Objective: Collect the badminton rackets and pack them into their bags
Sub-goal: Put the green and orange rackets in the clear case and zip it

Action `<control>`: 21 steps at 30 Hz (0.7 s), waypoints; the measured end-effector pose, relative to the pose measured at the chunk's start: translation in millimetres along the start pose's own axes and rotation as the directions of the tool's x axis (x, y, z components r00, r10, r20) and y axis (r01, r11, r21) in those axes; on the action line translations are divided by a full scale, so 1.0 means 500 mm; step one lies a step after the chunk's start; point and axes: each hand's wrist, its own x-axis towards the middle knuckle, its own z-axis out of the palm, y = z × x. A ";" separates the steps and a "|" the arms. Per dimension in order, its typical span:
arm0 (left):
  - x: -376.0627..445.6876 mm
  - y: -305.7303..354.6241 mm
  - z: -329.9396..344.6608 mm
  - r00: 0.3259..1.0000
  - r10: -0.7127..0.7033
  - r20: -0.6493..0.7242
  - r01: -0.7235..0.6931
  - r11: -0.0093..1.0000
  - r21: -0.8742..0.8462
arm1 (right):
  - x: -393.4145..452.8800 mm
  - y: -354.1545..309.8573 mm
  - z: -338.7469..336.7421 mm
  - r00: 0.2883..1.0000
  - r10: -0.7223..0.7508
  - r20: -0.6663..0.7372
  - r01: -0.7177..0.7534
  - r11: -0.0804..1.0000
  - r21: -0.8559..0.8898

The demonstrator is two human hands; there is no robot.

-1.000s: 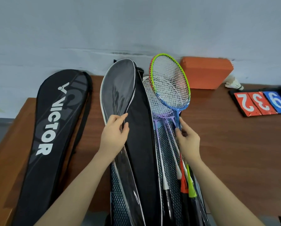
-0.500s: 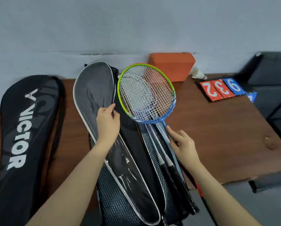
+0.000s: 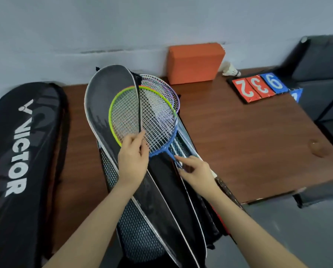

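An open grey and black racket bag (image 3: 102, 97) lies on the brown table (image 3: 239, 144), its lower end hanging over the front edge. My left hand (image 3: 132, 159) pinches the edge of the bag's raised flap. A racket with a green and blue frame (image 3: 127, 117) lies with its head partly under that flap. A purple-framed racket (image 3: 167, 91) and a white one sit beneath it in the bag. My right hand (image 3: 194, 169) pinches the blue racket's shaft just below the head. A second bag, black with VICTOR lettering (image 3: 20, 151), lies closed at the left.
An orange block (image 3: 194, 62) stands against the wall at the back. A shuttlecock (image 3: 230, 70) lies beside it. A flip scoreboard with red and blue number cards (image 3: 258, 88) sits at the back right. Dark furniture (image 3: 320, 78) stands to the right of the table.
The green and blue racket has dropped lower and slid left, its head now under the flap. My left hand moved down the flap's edge. The view shifted right.
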 end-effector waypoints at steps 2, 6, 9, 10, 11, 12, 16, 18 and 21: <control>-0.011 -0.003 -0.012 1.000 0.007 -0.024 -0.008 1.000 -0.030 | 0.016 -0.019 0.015 0.999 0.029 -0.017 -0.028 0.997 0.072; -0.004 -0.013 -0.044 0.999 -0.023 -0.046 0.018 0.995 -0.101 | 0.049 -0.058 0.062 1.000 0.019 -0.008 -0.018 0.992 0.127; 0.006 -0.025 -0.071 0.998 -0.032 -0.062 0.024 0.991 -0.130 | 0.077 -0.081 0.092 1.000 0.006 -0.018 -0.004 0.994 0.107; 0.008 -0.030 -0.081 0.997 -0.042 -0.070 0.031 0.989 -0.142 | 0.088 -0.089 0.099 1.000 -0.007 -0.019 0.009 0.996 0.090; 0.008 -0.034 -0.092 0.997 -0.043 -0.072 0.032 0.988 -0.152 | 0.100 -0.097 0.106 1.000 -0.027 -0.013 0.027 0.998 0.064; 0.008 -0.038 -0.101 0.997 -0.030 -0.069 0.020 0.988 -0.151 | 0.113 -0.108 0.113 0.999 -0.050 -0.001 0.050 0.998 0.037; 0.005 -0.053 -0.128 0.995 0.009 -0.097 -0.016 0.997 -0.070 | 0.176 -0.146 0.156 0.996 -0.087 0.007 0.086 0.996 0.035; 0.006 -0.064 -0.139 0.992 -0.017 -0.128 0.010 0.999 -0.052 | 0.207 -0.158 0.183 0.996 -0.094 0.009 0.094 0.995 0.026; 0.010 -0.081 -0.149 0.989 -0.080 -0.122 0.074 0.996 -0.053 | 0.246 -0.155 0.222 0.993 -0.106 0.056 0.109 0.992 -0.059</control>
